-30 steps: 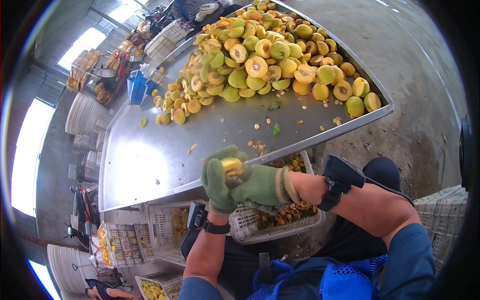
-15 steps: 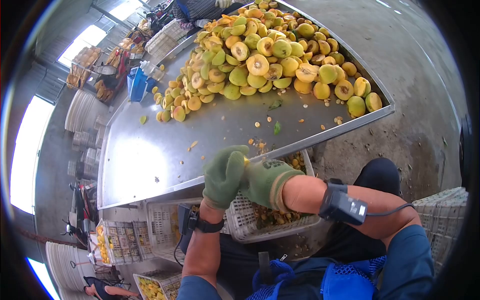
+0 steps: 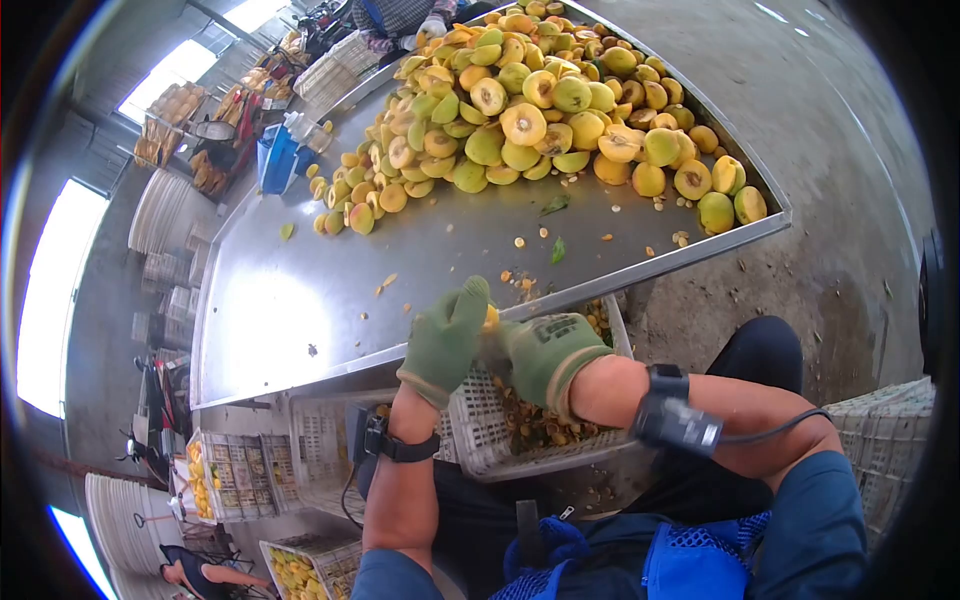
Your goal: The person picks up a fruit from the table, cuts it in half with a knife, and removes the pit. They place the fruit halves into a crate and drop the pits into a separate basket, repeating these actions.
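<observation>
My left hand (image 3: 447,342), in a green work glove, is closed around a yellow peach piece (image 3: 491,318) just off the metal table's near edge. Only a small part of the fruit shows past the thumb. My right hand (image 3: 548,358), gloved alike, is right beside it with curled fingers turned toward the fruit. Whatever those fingers hold is hidden. Below both hands stands a white plastic crate (image 3: 480,430) with pits and scraps (image 3: 545,430) in it. Beyond them, halved and whole peaches (image 3: 520,125) lie heaped on the metal table (image 3: 400,255).
The table's raised rim (image 3: 660,262) runs close in front of my hands. A blue container (image 3: 278,160) stands on its left side. Another person's gloved hand (image 3: 432,27) is at the far edge. More crates (image 3: 235,475) stand at left; another crate (image 3: 885,440) is at my right.
My hands have drawn slightly apart, and more of the yellow peach piece shows between them. My left thumb has lifted. At the far edge, the other person's hand has shifted.
</observation>
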Action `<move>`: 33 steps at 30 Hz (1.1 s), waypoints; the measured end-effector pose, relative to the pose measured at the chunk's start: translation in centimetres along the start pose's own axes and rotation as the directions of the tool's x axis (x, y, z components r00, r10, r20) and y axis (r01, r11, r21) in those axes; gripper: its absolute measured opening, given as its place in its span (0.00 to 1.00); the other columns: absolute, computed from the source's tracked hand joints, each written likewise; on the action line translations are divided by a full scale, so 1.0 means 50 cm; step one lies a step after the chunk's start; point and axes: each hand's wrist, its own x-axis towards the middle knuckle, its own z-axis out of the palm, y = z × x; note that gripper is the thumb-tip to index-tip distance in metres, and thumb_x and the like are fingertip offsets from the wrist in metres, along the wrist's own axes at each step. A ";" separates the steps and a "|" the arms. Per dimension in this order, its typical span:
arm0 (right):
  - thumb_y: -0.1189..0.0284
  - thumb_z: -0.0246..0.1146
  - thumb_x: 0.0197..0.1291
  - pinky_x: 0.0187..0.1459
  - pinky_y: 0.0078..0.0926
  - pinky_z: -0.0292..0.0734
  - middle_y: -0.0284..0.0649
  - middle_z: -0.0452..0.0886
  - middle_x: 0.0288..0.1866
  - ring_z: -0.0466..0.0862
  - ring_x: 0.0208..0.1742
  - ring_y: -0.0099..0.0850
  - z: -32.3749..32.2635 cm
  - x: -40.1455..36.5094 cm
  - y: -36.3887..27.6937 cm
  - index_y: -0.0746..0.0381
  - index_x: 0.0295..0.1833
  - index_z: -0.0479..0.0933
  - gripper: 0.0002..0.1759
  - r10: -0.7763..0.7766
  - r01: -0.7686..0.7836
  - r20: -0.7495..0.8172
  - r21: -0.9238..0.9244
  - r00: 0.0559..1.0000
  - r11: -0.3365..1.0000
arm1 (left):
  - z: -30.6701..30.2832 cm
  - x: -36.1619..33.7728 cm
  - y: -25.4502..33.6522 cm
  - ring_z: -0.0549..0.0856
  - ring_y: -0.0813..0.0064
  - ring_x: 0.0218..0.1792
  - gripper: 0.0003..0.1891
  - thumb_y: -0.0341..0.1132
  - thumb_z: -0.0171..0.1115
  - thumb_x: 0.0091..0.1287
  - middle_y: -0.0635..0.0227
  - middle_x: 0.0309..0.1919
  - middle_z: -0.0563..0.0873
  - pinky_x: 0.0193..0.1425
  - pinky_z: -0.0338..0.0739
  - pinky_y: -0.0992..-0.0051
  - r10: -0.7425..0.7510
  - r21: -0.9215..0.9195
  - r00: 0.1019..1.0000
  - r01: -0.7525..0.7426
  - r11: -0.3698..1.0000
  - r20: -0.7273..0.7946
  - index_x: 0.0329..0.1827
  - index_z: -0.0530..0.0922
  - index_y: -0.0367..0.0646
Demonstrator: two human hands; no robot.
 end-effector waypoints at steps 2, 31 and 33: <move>0.57 0.61 0.68 0.54 0.46 0.82 0.52 0.89 0.47 0.89 0.51 0.50 -0.010 -0.011 0.001 0.64 0.52 0.85 0.21 0.024 -0.032 0.039 0.216 0.999 0.976 | -0.011 0.011 -0.032 0.87 0.77 0.31 0.27 0.53 0.56 0.80 0.63 0.31 0.90 0.36 0.83 0.76 0.006 -0.150 0.999 0.001 0.989 0.051 0.46 0.87 0.33; 0.55 0.67 0.64 0.43 0.47 0.81 0.54 0.86 0.32 0.87 0.39 0.55 -0.011 -0.037 0.027 0.61 0.39 0.84 0.18 -0.105 0.104 0.040 0.024 0.994 0.994 | -0.383 -0.187 -0.267 0.88 0.75 0.43 0.25 0.49 0.54 0.80 0.61 0.49 0.89 0.48 0.85 0.74 0.301 0.094 0.916 -0.286 0.954 -0.265 0.65 0.80 0.35; 0.56 0.68 0.62 0.41 0.47 0.81 0.54 0.85 0.30 0.87 0.38 0.55 -0.008 -0.041 0.028 0.61 0.37 0.83 0.17 -0.073 0.073 0.092 0.007 0.993 0.997 | -0.409 -0.251 -0.366 0.88 0.74 0.43 0.25 0.49 0.59 0.78 0.62 0.49 0.89 0.47 0.84 0.74 -0.288 -0.430 0.830 0.064 0.900 -0.478 0.65 0.80 0.35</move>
